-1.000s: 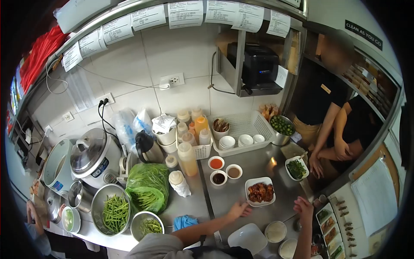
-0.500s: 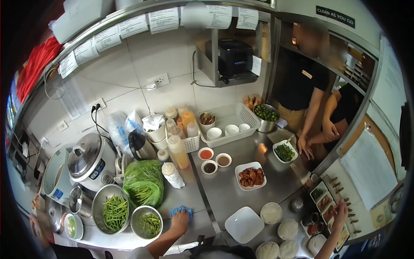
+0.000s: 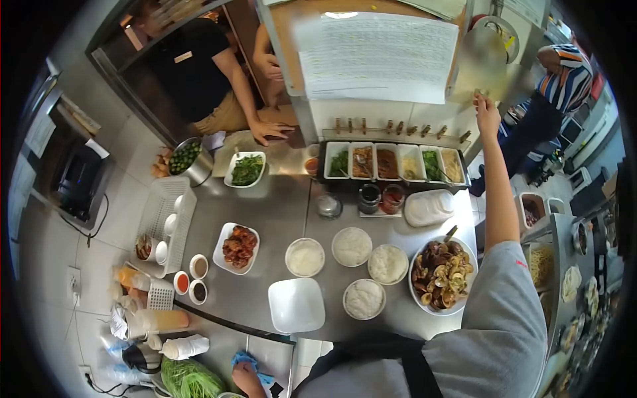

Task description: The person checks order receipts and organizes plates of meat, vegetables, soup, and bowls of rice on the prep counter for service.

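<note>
My left hand (image 3: 248,380) presses on a crumpled blue cloth (image 3: 244,360) on the steel counter at the bottom, its fingers closed over it. My right arm stretches up and forward. My right hand (image 3: 488,109) is raised near the wall at upper right, fingers pinched together; whatever is in them is too small to make out. A white square bowl (image 3: 296,305) with nothing in it sits in front of me. Several bowls of rice (image 3: 352,246) stand beside it, and a large bowl of clams (image 3: 443,275) is below my right arm.
A topping tray (image 3: 398,179) with several compartments stands at the back, below a posted sheet (image 3: 375,60). Bowls of glazed meat (image 3: 239,247) and greens (image 3: 247,170) are farther left. A co-worker's hand (image 3: 271,131) rests on the far ledge. Another person (image 3: 564,79) stands at right.
My view has swung to the right. My right hand has moved from beside the topping tray up and away toward the wall. My left hand stays on the blue cloth.
</note>
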Demonstrator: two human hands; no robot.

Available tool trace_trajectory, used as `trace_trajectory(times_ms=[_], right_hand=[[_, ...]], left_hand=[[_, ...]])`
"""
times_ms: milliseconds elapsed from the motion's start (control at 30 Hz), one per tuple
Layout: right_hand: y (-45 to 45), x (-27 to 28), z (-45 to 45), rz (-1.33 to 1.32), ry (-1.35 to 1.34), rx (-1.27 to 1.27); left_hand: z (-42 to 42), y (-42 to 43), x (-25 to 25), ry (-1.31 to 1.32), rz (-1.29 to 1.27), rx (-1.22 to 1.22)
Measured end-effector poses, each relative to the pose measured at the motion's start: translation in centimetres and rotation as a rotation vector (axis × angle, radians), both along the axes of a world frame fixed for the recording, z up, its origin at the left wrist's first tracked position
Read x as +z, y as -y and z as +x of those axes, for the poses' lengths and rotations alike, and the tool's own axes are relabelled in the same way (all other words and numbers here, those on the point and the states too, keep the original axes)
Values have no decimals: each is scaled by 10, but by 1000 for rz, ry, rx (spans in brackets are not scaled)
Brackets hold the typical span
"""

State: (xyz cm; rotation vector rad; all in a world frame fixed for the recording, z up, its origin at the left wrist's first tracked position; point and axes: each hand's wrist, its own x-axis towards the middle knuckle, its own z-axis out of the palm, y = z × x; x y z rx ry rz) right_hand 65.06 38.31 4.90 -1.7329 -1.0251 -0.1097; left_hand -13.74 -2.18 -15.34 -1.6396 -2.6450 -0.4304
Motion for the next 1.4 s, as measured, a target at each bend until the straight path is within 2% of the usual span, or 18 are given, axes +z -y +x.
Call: trace_trajectory(times_ms=[33,167,200,300,433,467,533,567,600,633,733,900,933,1033,1067,1167,1300,1400], right_hand=[[1,5,16,-96,126,-96],[5,-34,66,-426,548,212],[6,-40,71,-369,613,237],[1,-71,83,-534,336,458],[25,-64,60,-468,407,299],[32,-54,53,-553,335,264],[44,-47,61,-356,361,206],[43,-54,70,-191,145,350],[46,-54,56,-250,51,388],[51,-46,32,-314,-44,406],[68,4,-179,-402,-185,710],[28,-15,-424,-528,-524,1247],[10,-36,-463,-448,-527,1372],[-37,-81,-560,-339,-32,1384],[-48,-96,-583,-212,87,1380],[-79,-129,-629,-377,232,1308],[-104,-176,-647,-453,124,1282],[-110,-178,-628,-563,238,1233]], left_hand=[[-4,0,4,29,5,-33],[-16,0,14,135,-178,40],[-24,2,12,130,-100,-97],[-9,-16,42,19,-224,-9],[-7,-30,57,-100,-204,56],[9,-40,79,69,-176,88],[13,-44,87,141,-66,73],[20,-46,94,229,-3,103],[25,-50,99,338,35,129],[25,-54,93,448,105,123],[31,-88,80,734,181,4],[39,-185,13,913,139,-97],[40,-201,-1,975,163,-103],[53,-226,0,1182,158,-71],[56,-228,-2,1198,147,-73],[58,-220,-1,1324,54,-73],[51,-223,-23,1520,143,-5],[43,-250,-32,1617,252,27]])
